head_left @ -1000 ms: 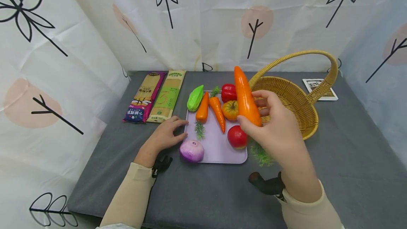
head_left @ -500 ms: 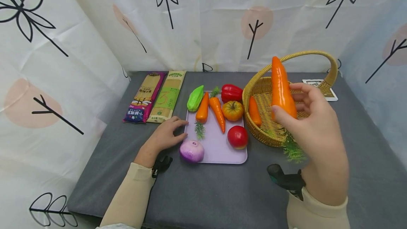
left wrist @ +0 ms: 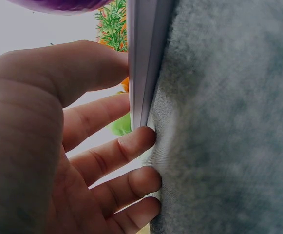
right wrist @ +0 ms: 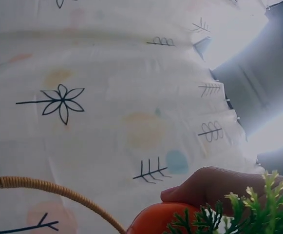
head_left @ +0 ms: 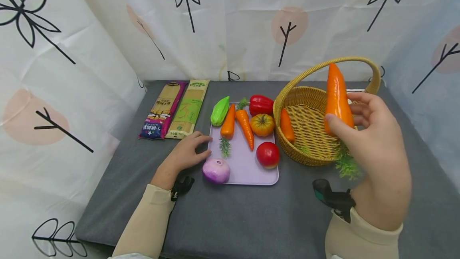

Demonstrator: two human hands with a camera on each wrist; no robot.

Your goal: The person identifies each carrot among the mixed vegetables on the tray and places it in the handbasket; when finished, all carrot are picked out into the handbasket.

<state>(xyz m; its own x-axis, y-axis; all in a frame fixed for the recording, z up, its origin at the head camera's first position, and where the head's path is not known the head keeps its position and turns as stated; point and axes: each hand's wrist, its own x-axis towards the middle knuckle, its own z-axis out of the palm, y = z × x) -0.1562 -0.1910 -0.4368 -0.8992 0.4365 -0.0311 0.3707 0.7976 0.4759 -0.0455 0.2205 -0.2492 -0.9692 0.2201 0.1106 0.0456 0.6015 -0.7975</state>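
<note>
In the head view my right hand (head_left: 382,143) grips a large toy carrot (head_left: 338,95) near its thick end, tip upward. It is over the right side of the wicker basket (head_left: 303,109), with green leaves (head_left: 347,165) hanging below the hand. Another carrot (head_left: 286,126) lies inside the basket at its left wall. My left hand (head_left: 183,153) rests at the left edge of the lilac tray (head_left: 248,175). The left wrist view has its thumb and fingertips by the tray's rim (left wrist: 143,63). On the tray are two small carrots (head_left: 245,129), a tomato (head_left: 268,155) and an onion (head_left: 216,170).
A green vegetable (head_left: 220,111), a red pepper (head_left: 261,104) and a small pumpkin (head_left: 262,125) are at the tray's back. Two pasta packets (head_left: 163,109) lie at the back left. The basket's tall handle (head_left: 323,65) arches behind the carrot.
My right hand has carried the large carrot rightward, from above the tray's right side to over the basket. The carrot inside the basket has come into view. My left hand has stayed put.
</note>
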